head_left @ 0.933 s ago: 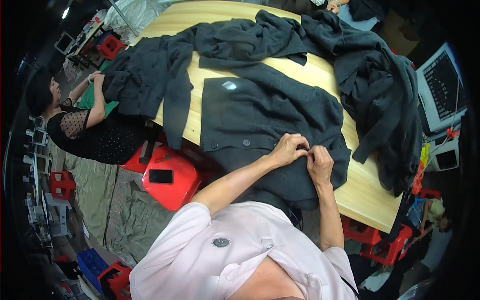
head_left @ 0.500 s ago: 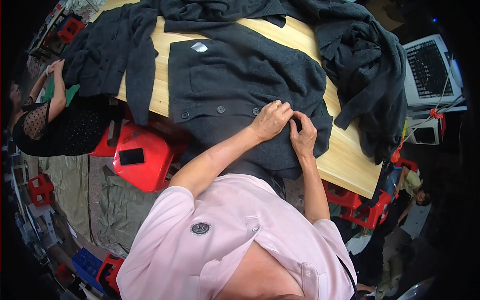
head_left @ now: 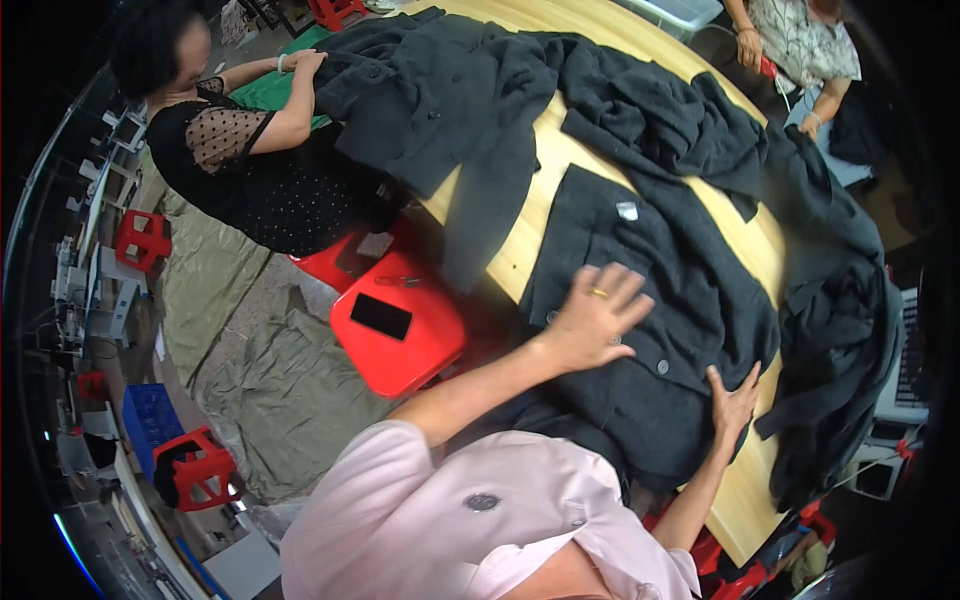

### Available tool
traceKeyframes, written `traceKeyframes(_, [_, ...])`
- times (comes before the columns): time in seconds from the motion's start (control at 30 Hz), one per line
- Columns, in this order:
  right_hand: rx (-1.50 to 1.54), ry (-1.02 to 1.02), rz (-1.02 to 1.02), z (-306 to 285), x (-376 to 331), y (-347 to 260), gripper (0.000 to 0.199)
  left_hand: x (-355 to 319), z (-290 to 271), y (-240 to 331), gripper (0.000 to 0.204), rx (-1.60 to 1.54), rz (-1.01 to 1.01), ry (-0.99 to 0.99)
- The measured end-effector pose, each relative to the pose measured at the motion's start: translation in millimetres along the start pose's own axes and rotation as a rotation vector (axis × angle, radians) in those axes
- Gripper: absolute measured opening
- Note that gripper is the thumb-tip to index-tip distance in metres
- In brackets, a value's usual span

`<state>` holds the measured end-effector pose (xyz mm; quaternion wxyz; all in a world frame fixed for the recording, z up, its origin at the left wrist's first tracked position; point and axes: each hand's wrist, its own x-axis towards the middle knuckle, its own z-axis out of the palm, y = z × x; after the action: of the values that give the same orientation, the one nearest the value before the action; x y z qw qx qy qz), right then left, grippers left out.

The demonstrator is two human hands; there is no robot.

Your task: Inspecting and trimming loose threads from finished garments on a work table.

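A dark grey buttoned cardigan (head_left: 640, 285) lies spread on the wooden table in front of me. A small white tag (head_left: 627, 211) rests on its upper part. My left hand (head_left: 600, 320) is over the cardigan's button edge, fingers spread and holding nothing; whether it touches the cloth I cannot tell. It partly covers one button, while another button (head_left: 662, 367) shows to its right. At the cardigan's right side, my right hand (head_left: 735, 402) lies on the cloth with thumb and fingers apart.
More dark garments (head_left: 660, 120) lie along the far side of the table (head_left: 515, 265). A person (head_left: 240, 150) at the left handles one; another person (head_left: 800, 50) is at the far right. By the table's left edge, a red stool (head_left: 400, 350) carries a black phone (head_left: 381, 316).
My hands have moved apart from the button edge, where they were close together. The left one has spread its fingers; the right one has gone to the cardigan's side. My view has turned left.
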<state>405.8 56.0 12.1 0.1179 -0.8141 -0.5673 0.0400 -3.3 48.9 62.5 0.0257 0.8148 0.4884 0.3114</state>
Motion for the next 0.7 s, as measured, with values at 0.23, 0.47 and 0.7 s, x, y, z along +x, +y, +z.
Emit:
traceKeyframes(0.23, [0.156,0.116,-0.218,20,-19,-51,0.065,-56,13,-65,0.047,-0.109,-0.124,-0.023])
traceKeyframes(0.47, [0.287,-0.084,-0.175,-29,-29,-30,0.044,-77,15,-63,0.04,-0.141,-0.069,0.08])
traceKeyframes(0.7, [0.402,0.18,-0.497,-158,-14,-100,0.04,-95,-82,-31,0.038,-0.803,-0.435,0.069])
